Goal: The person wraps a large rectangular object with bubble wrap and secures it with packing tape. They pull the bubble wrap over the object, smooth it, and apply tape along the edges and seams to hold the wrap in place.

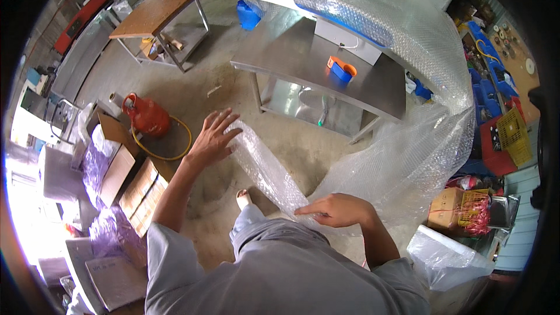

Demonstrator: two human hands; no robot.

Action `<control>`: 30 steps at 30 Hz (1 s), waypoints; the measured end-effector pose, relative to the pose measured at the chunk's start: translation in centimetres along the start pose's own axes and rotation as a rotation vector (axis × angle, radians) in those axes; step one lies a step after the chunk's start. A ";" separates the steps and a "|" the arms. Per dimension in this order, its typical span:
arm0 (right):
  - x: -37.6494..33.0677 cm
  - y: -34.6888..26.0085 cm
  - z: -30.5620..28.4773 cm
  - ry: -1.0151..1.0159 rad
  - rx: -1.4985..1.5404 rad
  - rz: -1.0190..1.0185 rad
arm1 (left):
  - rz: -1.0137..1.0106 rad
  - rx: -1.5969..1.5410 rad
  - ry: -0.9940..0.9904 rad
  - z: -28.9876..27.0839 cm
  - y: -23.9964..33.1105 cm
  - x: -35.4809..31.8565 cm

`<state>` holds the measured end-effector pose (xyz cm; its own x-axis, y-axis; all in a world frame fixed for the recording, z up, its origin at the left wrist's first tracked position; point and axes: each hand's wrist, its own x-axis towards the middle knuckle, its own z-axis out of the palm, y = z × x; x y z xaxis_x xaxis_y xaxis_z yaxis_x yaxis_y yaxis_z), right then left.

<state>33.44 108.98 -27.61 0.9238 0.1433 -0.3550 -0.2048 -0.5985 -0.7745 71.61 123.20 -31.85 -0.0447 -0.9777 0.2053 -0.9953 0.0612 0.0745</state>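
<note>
so lh [213, 139] splayed, rh [335, 209] gripping bubblewrap [263, 166]

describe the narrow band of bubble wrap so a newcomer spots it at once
Find the steel table near the top, then look below it to the person's left hand and right hand. The band of bubble wrap slants down rightward between them. Its slim shape sets it apart from the wide bubble-wrap sheet to its right.

The right hand [341, 209] hides its palm (turned away).
</note>
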 end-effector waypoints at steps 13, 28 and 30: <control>7.0 -3.3 -7.7 0.269 0.205 0.322 | 0.296 -0.240 0.192 -7.4 -17.4 -3.7; 20.1 23.1 -34.6 -0.114 -0.080 1.241 | 0.180 -0.116 0.115 -9.9 -34.9 2.0; 19.0 31.6 -34.0 0.547 -0.129 1.025 | 0.143 -0.031 0.089 -10.7 -37.1 3.6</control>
<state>55.48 65.99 -41.08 0.3679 -0.7928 -0.4859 -0.9298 -0.3173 -0.1862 109.26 119.57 -23.46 -0.1765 -0.9369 0.3019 -0.9762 0.2058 0.0681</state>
